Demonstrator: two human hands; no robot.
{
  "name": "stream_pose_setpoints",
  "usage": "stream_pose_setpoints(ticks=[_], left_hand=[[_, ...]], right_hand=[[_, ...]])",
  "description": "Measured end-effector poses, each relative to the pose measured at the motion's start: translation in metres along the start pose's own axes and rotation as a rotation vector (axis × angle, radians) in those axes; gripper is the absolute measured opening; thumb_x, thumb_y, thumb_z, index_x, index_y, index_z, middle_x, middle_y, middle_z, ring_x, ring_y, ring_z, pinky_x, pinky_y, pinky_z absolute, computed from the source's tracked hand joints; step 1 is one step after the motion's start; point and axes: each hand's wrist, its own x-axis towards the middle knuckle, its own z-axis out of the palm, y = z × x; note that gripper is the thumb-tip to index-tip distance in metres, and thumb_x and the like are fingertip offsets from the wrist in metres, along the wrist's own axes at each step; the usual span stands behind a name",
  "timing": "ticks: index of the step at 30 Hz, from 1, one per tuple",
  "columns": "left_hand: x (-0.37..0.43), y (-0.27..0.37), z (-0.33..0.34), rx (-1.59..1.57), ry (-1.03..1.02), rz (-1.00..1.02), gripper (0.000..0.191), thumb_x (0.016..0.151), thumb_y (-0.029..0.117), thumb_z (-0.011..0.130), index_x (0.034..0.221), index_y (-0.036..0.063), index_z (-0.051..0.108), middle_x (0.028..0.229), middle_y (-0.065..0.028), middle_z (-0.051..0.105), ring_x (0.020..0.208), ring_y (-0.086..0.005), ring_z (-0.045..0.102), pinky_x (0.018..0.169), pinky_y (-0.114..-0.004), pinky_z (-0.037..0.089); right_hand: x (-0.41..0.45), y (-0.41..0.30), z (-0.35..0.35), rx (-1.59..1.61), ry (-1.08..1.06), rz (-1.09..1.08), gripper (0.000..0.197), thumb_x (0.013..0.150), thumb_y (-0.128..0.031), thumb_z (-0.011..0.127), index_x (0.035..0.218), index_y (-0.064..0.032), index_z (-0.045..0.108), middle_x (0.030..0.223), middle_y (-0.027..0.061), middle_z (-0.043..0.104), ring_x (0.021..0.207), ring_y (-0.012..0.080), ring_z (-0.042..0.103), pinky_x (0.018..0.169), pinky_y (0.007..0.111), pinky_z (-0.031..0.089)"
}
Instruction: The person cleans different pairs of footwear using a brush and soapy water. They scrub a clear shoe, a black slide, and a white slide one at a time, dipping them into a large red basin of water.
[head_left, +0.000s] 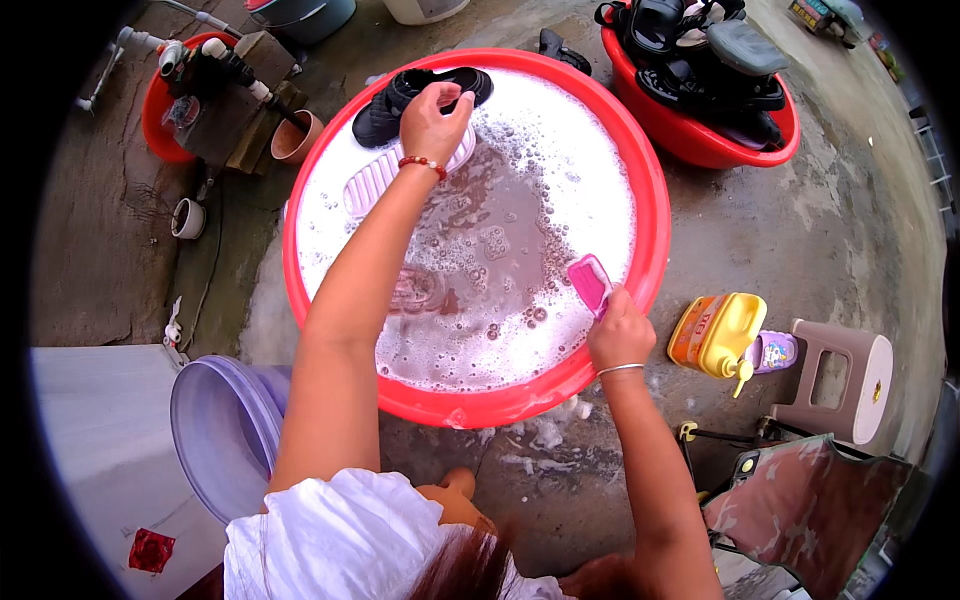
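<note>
Before me stands a large red basin (651, 210) of murky, foamy water. My left hand (435, 124), fingers curled, is over the far side beside black sandals (379, 118); whether it grips one I cannot tell. Under that hand and wrist floats a pale lilac slipper (371, 184) with a ribbed surface, partly hidden. My right hand (622, 334) holds a pink scrubbing brush (589, 283) by its handle at the basin's right rim. Another slipper or sole (416, 290) shows dimly in the water near my left forearm.
A red tub (705, 146) heaped with black shoes stands far right, with a dark shoe (564, 52) beside it. A yellow pump bottle (716, 334), purple slipper (771, 352), plastic stool (844, 382) and folding chair (810, 510) are at right. A purple bucket (225, 439) sits left.
</note>
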Motion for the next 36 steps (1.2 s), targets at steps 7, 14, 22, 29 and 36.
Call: stream_pose_setpoints(ticks=[7,14,22,29,36], left_hand=[[-0.068,-0.121,-0.068,0.724,-0.642,-0.17,0.104,0.06,0.046,0.077,0.143,0.0176,0.021,0.135,-0.0207,0.037,0.125,-0.0372,0.038,0.102,-0.045,0.033],[-0.158,-0.161,-0.024,0.685,-0.886,-0.603,0.061,0.082,0.023,0.056,0.138,0.014,0.035,0.134,-0.0202,0.041,0.119,-0.0325,0.045,0.099,-0.041,0.038],[-0.183,-0.08,-0.061,-0.045,-0.58,-0.784,0.043,0.066,0.018,0.063,0.105,-0.0011,0.062,0.102,-0.0165,0.064,0.095,-0.0282,0.061,0.085,-0.034,0.045],[-0.182,-0.026,-0.082,-0.783,-0.325,-0.829,0.032,0.07,0.004,0.066,0.099,-0.006,0.06,0.089,-0.0144,0.063,0.077,-0.0218,0.062,0.069,-0.033,0.051],[-0.188,0.007,-0.08,-0.931,-0.396,-0.769,0.042,0.078,0.009,0.065,0.114,-0.0029,0.049,0.104,-0.013,0.06,0.094,-0.0231,0.061,0.083,-0.036,0.05]], right_hand=[[0.002,0.008,0.001,-0.038,0.013,-0.022,0.01,0.075,-0.009,0.053,0.084,-0.011,0.052,0.057,0.0072,0.056,0.045,0.0281,0.055,0.043,0.041,0.044],[0.002,0.002,-0.004,-0.059,-0.083,0.039,0.017,0.079,-0.011,0.051,0.096,-0.0096,0.048,0.067,0.0116,0.061,0.054,0.034,0.06,0.048,0.046,0.047],[0.008,-0.004,-0.012,-0.067,-0.18,0.13,0.014,0.084,-0.015,0.047,0.098,-0.0111,0.047,0.073,0.0171,0.064,0.064,0.0388,0.062,0.057,0.049,0.048],[-0.016,0.001,-0.012,-0.075,-0.149,0.171,0.018,0.08,-0.012,0.051,0.097,-0.0093,0.048,0.079,0.0181,0.064,0.071,0.0374,0.063,0.063,0.048,0.049],[-0.013,-0.007,-0.032,-0.034,-0.24,0.196,0.026,0.08,-0.012,0.05,0.105,-0.0095,0.048,0.084,0.0198,0.064,0.074,0.0384,0.063,0.067,0.049,0.048]])
